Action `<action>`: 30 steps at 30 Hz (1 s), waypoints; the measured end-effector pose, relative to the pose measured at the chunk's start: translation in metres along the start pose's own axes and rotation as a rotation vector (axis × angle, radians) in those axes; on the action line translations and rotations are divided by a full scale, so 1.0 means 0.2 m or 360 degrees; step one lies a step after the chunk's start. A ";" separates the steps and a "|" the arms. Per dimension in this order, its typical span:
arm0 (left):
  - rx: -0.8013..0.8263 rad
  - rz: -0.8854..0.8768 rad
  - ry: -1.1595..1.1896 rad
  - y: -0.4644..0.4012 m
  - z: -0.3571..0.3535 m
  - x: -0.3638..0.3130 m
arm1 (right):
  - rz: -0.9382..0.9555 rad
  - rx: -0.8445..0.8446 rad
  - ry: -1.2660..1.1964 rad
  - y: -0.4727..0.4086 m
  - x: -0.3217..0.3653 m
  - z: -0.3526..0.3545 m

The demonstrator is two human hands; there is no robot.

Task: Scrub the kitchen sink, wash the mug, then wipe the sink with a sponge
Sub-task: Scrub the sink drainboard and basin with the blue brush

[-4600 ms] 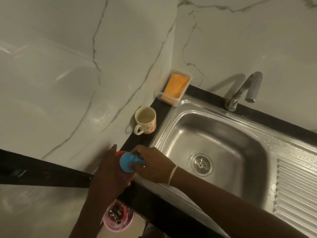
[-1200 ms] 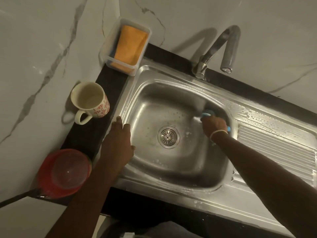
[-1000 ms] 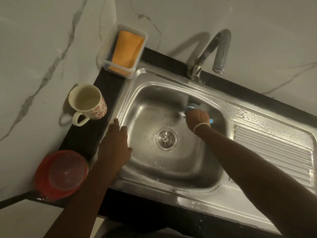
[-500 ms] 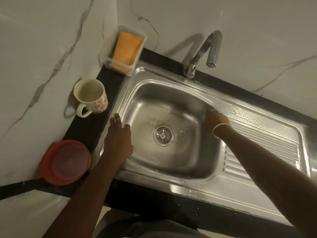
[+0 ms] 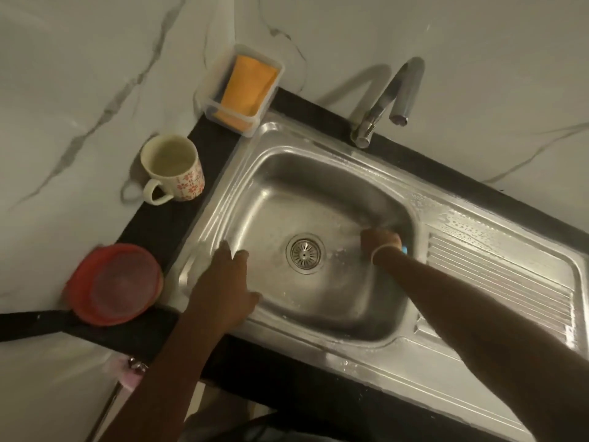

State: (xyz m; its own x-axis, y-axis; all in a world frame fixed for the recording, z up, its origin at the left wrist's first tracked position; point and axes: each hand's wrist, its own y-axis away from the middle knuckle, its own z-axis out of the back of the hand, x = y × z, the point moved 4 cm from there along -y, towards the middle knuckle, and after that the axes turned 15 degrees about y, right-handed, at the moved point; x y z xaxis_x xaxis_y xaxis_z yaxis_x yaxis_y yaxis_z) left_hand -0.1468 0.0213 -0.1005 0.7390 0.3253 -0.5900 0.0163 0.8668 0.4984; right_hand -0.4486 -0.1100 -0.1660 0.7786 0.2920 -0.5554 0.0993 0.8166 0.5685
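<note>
Looking down from the head camera, a steel sink (image 5: 318,173) sits in a dark counter (image 5: 165,224) against marble walls. The right hand (image 5: 381,242) is down in the basin, right of the drain (image 5: 305,252), fingers curled over a blue scrubber (image 5: 404,249); only a sliver of blue shows past the wrist. The left hand (image 5: 224,282) rests flat on the sink's left rim, fingers relaxed and spread, holding nothing.

The mug (image 5: 173,169) stands upright on the counter left of the sink, near the rim, handle toward the viewer. Behind it, a clear tray (image 5: 210,100) in the corner holds the orange sponge (image 5: 250,87). A red lidded tub (image 5: 114,283) sits at the counter's near left end. The tap (image 5: 392,97) arcs over the basin's back edge; no water runs.

Risks, as judged: suds and droplets on the rim and drainboard (image 5: 497,275) look slick, so the bracing left hand could slide. A slip or a sweep leftward could knock the mug, which looks light and easy to tip. Scrubbing hard near the basin wall could make the wet scrubber squirt free.
</note>
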 end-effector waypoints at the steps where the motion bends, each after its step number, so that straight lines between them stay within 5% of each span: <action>1: 0.0013 0.0011 -0.0008 0.01 -0.02 0.00 | 0.0028 0.0099 -0.0046 0.04 0.04 -0.07; 9: 0.0052 0.0139 -0.0037 0.07 -0.05 -0.03 | 0.0498 0.0747 -0.0372 0.31 0.31 -0.24; 13: 0.0003 0.0172 -0.0095 0.14 -0.04 -0.05 | 0.0658 0.0822 -0.0711 0.32 0.38 -0.20; 19: -0.0188 0.0067 -0.0123 0.25 0.04 -0.12 | 0.0837 0.0944 -0.1967 0.39 0.65 0.16; 30: -0.0471 -0.0062 0.0141 0.27 0.31 -0.19 | 0.0909 0.0924 -0.2298 0.62 0.51 0.24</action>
State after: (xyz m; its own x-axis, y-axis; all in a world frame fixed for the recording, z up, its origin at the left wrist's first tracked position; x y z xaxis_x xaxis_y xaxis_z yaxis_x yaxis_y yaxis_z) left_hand -0.1323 0.0328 -0.0120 0.6799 0.3104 -0.6644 -0.1632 0.9473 0.2755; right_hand -0.3272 -0.0028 -0.1231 0.6563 -0.4739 0.5871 -0.4380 0.3942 0.8079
